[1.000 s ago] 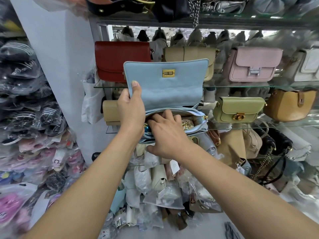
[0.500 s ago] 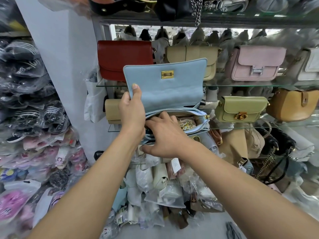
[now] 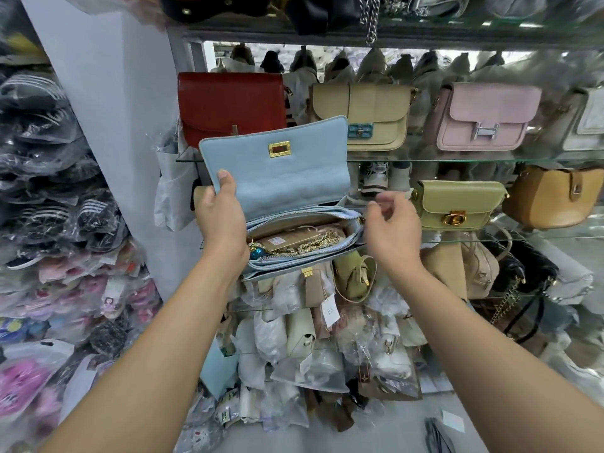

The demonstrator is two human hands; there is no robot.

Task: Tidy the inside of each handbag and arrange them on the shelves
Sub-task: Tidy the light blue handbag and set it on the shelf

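A light blue handbag with a gold clasp is held up in front of the glass shelves, its flap lifted. My left hand grips its left side, thumb on the inside of the flap. The zipped compartment gapes, showing a gold chain, brown paper tags and a teal charm inside. My right hand hovers at the bag's right end, fingers loosely curled, holding nothing that I can see. On the shelves stand a red bag, a beige bag, a pink bag, a green bag and a tan bag.
Below the shelves, several plastic-wrapped bags are piled on the floor. A wall of bagged shoes and slippers fills the left side beside a white pillar. Dark bags with chains sit at the lower right.
My right hand has come out of the bag's compartment and moved to the right end. The chain and tags inside are now uncovered. The bag sits a little lower.
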